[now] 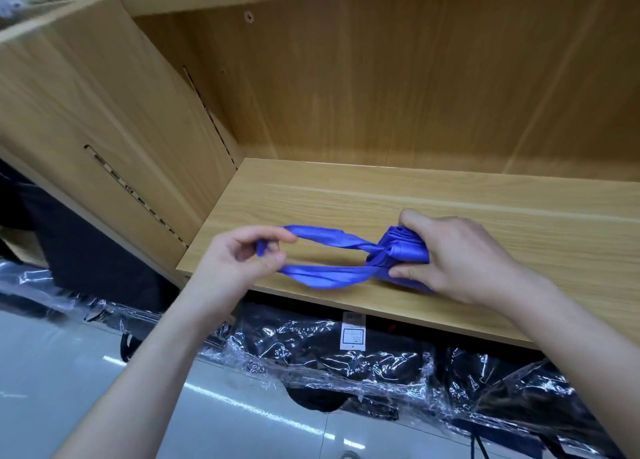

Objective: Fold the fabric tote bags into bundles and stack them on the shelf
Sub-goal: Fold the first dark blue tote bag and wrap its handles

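now | bundle (398,250) in right hand (460,261) | strap loop (329,275) pinched by left hand (235,261)

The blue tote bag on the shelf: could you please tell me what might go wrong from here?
The blue bundle may spring open if the right hand loosens. The handle loop, pinched by the left hand, could slip free before wrapping. The bag lies near the front edge of the shelf, so it might drop.
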Available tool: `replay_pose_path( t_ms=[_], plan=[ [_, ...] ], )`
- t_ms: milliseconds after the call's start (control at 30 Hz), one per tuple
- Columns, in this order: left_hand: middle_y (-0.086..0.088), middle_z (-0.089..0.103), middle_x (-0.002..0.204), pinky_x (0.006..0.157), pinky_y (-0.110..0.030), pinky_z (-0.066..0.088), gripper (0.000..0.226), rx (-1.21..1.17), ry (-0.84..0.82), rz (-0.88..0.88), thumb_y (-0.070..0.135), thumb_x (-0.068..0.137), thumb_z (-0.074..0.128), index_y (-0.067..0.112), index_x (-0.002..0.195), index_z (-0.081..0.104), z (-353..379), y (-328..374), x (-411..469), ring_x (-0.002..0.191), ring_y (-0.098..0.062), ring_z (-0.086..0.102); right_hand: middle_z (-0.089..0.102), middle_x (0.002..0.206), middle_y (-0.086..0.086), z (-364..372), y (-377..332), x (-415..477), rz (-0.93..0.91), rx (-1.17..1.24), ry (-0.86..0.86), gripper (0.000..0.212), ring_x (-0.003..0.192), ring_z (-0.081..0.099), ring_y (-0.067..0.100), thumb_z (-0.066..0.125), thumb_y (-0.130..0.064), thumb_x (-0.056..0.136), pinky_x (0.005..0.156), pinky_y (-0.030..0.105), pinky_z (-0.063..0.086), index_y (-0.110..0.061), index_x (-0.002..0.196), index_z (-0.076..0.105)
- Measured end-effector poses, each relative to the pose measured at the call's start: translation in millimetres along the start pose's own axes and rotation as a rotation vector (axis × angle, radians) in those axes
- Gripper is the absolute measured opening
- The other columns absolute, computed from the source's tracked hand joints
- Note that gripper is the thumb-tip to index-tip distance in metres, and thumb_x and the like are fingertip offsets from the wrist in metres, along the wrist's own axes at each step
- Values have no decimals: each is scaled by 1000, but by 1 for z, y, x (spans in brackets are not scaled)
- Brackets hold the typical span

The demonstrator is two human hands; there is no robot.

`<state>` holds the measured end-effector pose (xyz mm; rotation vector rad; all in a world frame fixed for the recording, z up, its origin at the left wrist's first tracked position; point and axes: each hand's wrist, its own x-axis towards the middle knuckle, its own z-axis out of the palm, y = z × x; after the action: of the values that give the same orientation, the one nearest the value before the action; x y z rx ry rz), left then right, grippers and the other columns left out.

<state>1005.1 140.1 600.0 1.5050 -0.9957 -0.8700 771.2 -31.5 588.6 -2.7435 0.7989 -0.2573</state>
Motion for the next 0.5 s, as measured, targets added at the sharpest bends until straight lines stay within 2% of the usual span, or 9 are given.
replay_pose_path(
  t_ms=[67,133,167,200,267,333,400,467,500],
  plan=[
    [8,52,116,96,-18,36,43,602,-108,102,37,68,77,44,109,67,-5,1,-4,105,-4,48,55,66,-2,-5,0,4,13,16,-31,50,69,50,27,70,-58,76,59,37,39,-29,83,29],
    [9,31,147,106,-33,28,66,1069,-171,271,61,61,74,50,124,55,-9,5,-7,130,-17,31,55,64,-1,-10,0,8,14,40,-64,50,67,51,25,72,-57,74,59,37,40,-32,78,29],
    [3,27,152,105,-41,30,74,1213,-159,377,66,58,75,45,127,55,-8,8,-9,131,-27,30,55,64,-2,-12,1,9,15,54,-77,50,66,51,24,74,-56,73,60,36,41,-32,76,30],
    [-4,33,149,103,-45,32,79,1311,-155,492,66,57,78,37,127,57,-3,12,-12,127,-33,34,55,63,-3,-14,1,10,16,69,-86,49,65,51,23,75,-55,72,60,36,41,-33,74,31],
    [-9,48,133,100,-45,33,85,1442,-203,678,62,57,80,21,128,56,11,17,-17,116,-34,44,54,62,-4,-17,1,12,14,109,-99,49,63,50,18,78,-51,71,59,36,41,-32,73,33],
    [-7,55,124,98,-41,34,85,1530,-280,706,58,61,77,14,129,52,22,13,-11,109,-30,49,54,61,-5,-19,-1,14,-5,149,-118,48,62,50,16,80,-48,69,59,36,41,-31,74,35],
    [0,64,105,90,-39,44,62,1444,-318,612,45,68,77,16,120,59,24,3,0,98,-26,58,55,62,-6,-22,-1,15,-19,195,-129,47,62,50,15,82,-45,68,60,36,41,-30,75,38],
    [9,63,81,73,-34,52,25,1212,-340,506,30,76,67,21,99,67,25,0,6,81,-18,59,55,63,-6,-22,1,15,-18,222,-129,46,62,49,14,83,-42,68,61,36,41,-28,75,39],
    [12,60,74,68,-29,50,13,1068,-351,451,25,79,64,21,90,70,24,1,6,75,-12,56,55,63,-6,-22,4,14,-11,231,-128,46,62,48,14,83,-41,68,61,36,41,-27,75,40]
  ],
)
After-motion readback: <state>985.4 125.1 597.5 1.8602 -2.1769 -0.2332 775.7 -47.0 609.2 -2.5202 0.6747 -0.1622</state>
